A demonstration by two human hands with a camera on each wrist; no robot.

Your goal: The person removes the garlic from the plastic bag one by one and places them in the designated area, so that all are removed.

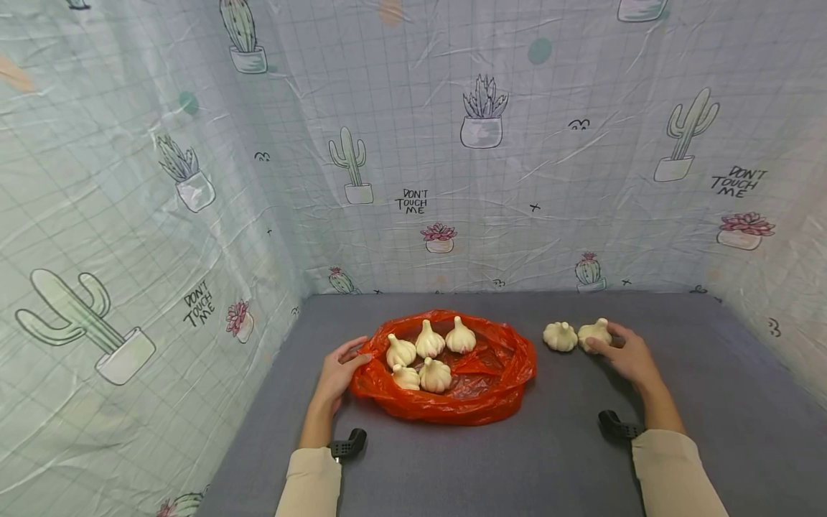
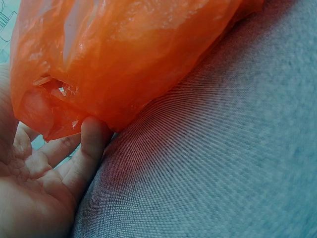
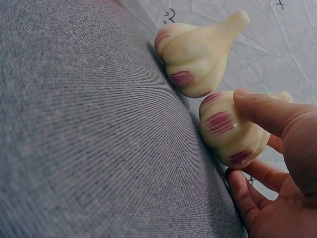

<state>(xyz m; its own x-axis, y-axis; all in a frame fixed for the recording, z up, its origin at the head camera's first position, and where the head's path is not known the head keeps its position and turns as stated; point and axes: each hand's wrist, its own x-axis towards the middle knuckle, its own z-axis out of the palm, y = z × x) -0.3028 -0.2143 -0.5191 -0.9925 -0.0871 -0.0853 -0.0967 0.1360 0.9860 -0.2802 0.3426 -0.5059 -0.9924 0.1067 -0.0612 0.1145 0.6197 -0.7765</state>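
A red plastic bag (image 1: 446, 409) lies spread on the table with its mouth rolled wide, and several garlic bulbs (image 1: 429, 341) sit inside toward its left half. My left hand (image 1: 337, 370) grips the bag's left edge; in the left wrist view the thin orange-red film (image 2: 133, 59) hides part of the fingers. To the right of the bag, my right hand (image 1: 629, 355) holds a garlic bulb (image 3: 223, 121) between thumb and fingers, low at the tabletop. Just left of it stands another garlic bulb (image 1: 559, 336), pale with purple streaks in the right wrist view.
A grey cloth-covered table (image 1: 452, 467) lies under everything. Behind and at both sides hangs a pale curtain (image 1: 517, 179) printed with cacti and lettering. Black devices are strapped on the left wrist (image 1: 349, 445) and the right wrist (image 1: 617, 425).
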